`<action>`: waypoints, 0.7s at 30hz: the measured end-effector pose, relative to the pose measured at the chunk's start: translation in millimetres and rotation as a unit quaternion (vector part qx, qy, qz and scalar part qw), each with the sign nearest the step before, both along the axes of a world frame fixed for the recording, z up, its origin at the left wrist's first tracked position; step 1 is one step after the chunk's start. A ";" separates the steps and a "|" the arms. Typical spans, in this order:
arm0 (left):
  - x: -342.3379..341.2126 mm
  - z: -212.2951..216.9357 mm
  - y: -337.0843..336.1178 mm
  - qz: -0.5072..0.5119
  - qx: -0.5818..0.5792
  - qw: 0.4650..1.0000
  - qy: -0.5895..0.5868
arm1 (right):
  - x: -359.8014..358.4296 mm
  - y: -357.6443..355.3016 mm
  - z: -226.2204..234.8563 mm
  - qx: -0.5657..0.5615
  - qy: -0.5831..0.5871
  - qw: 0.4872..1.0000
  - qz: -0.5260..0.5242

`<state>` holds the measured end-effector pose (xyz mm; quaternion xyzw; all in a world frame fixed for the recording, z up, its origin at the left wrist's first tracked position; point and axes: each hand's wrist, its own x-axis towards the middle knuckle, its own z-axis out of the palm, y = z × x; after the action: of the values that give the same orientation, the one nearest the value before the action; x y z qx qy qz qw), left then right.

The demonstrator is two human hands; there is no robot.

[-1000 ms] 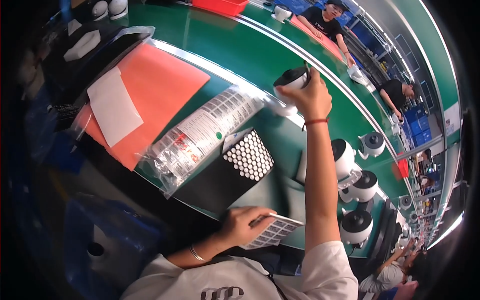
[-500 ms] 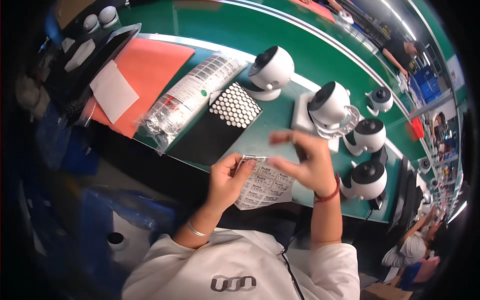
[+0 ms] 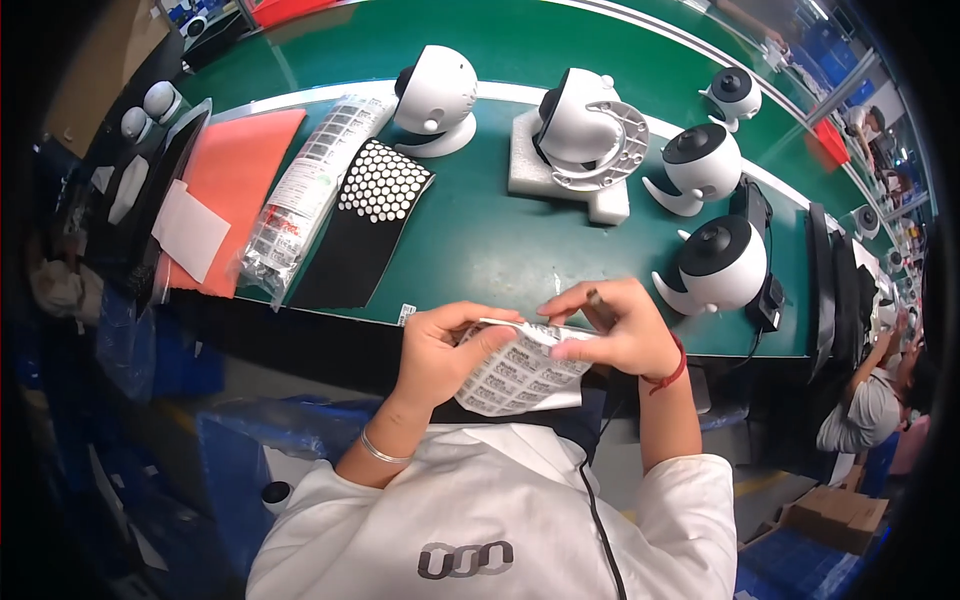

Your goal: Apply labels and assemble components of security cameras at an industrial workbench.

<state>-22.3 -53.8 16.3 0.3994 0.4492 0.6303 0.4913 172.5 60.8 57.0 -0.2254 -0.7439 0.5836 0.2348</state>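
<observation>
My left hand (image 3: pixel 443 352) holds a white sheet of small printed labels (image 3: pixel 520 372) just in front of the green table's near edge. My right hand (image 3: pixel 612 330) pinches the sheet's upper right edge with thumb and fingers, and a thin dark tool pokes out between its fingers. A red cord circles my right wrist, a thin bangle my left. On the table beyond my hands a round white camera (image 3: pixel 581 125) lies on a white foam block (image 3: pixel 570 187). Another white camera (image 3: pixel 434 97) stands to its left.
A black sheet with a patch of white round stickers (image 3: pixel 375 197), a clear bag of label strips (image 3: pixel 303 190) and an orange sheet (image 3: pixel 232 184) lie at left. Three more white cameras (image 3: pixel 718 264) stand at right. Another person (image 3: pixel 872 400) sits at far right.
My right hand came back from the camera it had set on the far table and joined the left hand at the label sheet. The sheet now sits higher, bent between both hands.
</observation>
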 end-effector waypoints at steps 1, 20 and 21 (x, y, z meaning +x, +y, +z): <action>1.1 -1.8 0.3 0.029 0.003 0.999 0.020 | 4.3 -2.5 0.5 0.045 -0.006 0.999 0.007; 6.2 -9.1 18.8 0.037 0.022 0.999 0.025 | 19.4 -6.3 -38.4 0.213 0.177 0.871 -0.405; 5.9 -10.1 20.1 0.027 0.012 0.999 0.031 | 22.2 -12.0 -31.9 0.253 0.155 0.855 -0.425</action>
<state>-16.4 -33.7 6.2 0.4123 0.4668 0.6363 0.4553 194.7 48.8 25.1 -0.3594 -0.6513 0.2461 0.6213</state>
